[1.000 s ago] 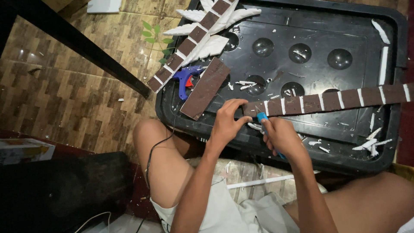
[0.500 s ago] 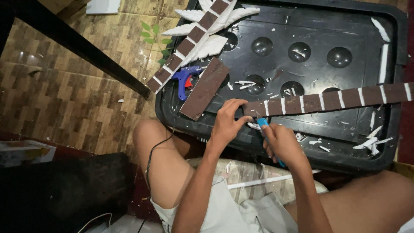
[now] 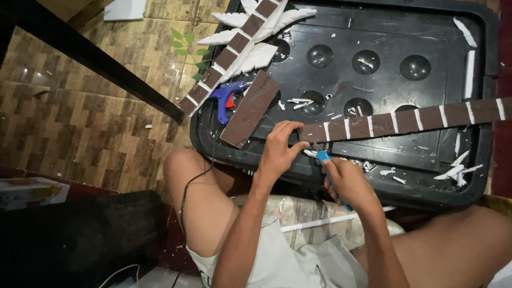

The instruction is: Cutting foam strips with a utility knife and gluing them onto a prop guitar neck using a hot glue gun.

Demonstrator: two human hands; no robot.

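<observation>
Left hand (image 3: 280,149) pinches the brown strip's (image 3: 405,120) near end, steadying it; right hand (image 3: 349,181) clenches a blue cutter (image 3: 324,157) at that end, over the black tray (image 3: 341,170).

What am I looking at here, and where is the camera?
The camera sits on a person's head and looks down at their own bare arms, lap and knees. In front lies a black plastic tray with round dimples, strewn with white scraps. The left hand steadies the end of a long brown strip with white bands. The right hand grips a blue-handled tool with its tip at that end. Also on the tray: a blue glue gun, a plain brown board and another banded strip with white leaf shapes.
</observation>
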